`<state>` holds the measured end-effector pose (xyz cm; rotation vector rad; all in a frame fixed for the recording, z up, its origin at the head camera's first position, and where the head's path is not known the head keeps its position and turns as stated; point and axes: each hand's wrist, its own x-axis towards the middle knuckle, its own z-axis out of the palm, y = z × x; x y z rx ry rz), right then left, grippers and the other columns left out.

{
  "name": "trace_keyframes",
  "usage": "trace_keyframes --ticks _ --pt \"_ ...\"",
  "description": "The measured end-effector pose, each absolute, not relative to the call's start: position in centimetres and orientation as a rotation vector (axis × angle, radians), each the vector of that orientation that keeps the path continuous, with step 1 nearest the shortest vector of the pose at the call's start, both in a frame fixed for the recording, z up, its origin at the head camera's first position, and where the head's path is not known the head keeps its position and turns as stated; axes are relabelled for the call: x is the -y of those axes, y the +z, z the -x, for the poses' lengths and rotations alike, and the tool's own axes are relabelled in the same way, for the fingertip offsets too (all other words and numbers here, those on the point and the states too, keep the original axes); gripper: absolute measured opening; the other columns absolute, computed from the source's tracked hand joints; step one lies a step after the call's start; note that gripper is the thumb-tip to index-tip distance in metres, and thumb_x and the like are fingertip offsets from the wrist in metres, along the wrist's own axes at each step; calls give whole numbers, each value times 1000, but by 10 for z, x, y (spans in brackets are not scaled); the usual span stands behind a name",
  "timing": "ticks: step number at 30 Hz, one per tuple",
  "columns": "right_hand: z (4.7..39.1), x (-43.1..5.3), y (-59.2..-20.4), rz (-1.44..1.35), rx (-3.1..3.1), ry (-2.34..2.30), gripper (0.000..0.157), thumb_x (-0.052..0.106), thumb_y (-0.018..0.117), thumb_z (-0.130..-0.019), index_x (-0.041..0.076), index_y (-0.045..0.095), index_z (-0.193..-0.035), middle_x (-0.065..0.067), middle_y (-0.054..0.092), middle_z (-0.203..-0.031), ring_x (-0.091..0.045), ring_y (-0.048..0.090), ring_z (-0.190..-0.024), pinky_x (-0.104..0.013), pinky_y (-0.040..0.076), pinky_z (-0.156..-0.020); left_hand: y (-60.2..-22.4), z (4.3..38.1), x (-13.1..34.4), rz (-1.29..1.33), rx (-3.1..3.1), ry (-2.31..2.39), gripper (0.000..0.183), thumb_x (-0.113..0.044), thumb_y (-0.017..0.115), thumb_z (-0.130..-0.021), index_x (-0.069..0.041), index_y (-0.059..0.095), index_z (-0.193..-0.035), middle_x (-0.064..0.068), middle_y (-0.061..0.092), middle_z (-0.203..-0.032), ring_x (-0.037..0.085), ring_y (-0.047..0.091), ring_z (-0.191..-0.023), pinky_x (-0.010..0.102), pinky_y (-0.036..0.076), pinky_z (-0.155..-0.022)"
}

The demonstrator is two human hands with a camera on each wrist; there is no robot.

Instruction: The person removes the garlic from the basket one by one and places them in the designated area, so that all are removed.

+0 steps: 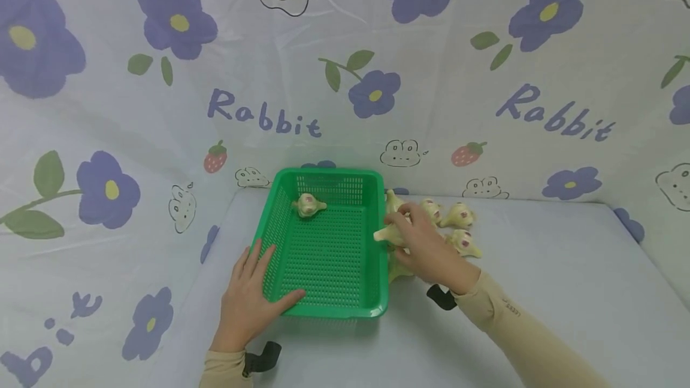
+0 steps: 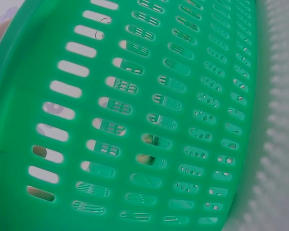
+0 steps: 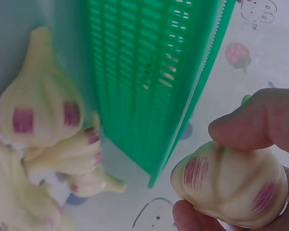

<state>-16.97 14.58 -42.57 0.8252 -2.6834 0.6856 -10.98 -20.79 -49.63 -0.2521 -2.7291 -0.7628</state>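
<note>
A garlic bulb, cream with purple patches, is held between the thumb and fingers of my right hand, at the right rim of the green basket. Its pale stem points toward the basket's inside in the head view. My left hand rests on the basket's front left corner, fingers spread over the left rim and thumb across the front one. Inside the basket, toward the back left, lies another garlic bulb. The left wrist view is mostly filled by the slotted basket wall.
Several more garlic bulbs lie on the white table right of the basket, some partly hidden behind my right hand. A patterned cloth with flowers and rabbits hangs behind the table.
</note>
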Motion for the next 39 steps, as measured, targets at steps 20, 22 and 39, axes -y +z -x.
trace_keyframes --ticks 20,22,39 --pt "145 -205 -437 -678 2731 621 55 -9 70 -80 1 57 -133 -23 44 -130 -38 45 -115 -50 50 -85 -498 110 211 268 2738 -769 108 -69 79 -79 -13 39 -162 15 26 -172 41 23 -157 72 42 -108" --pt "143 -211 -439 -666 2733 630 55 -9 68 -79 0 57 -132 -23 44 -129 -39 45 -115 -50 49 -84 -498 110 211 271 2736 -766 108 -69 79 -79 -13 38 -162 15 26 -172 41 23 -157 72 42 -108" --pt "131 -247 -450 -567 2729 615 52 -10 71 -77 1 58 -125 -29 45 -127 -45 46 -108 -53 48 -79 -498 110 210 270 2739 -771 108 -68 79 -79 -13 39 -162 15 26 -172 42 23 -157 73 43 -108"
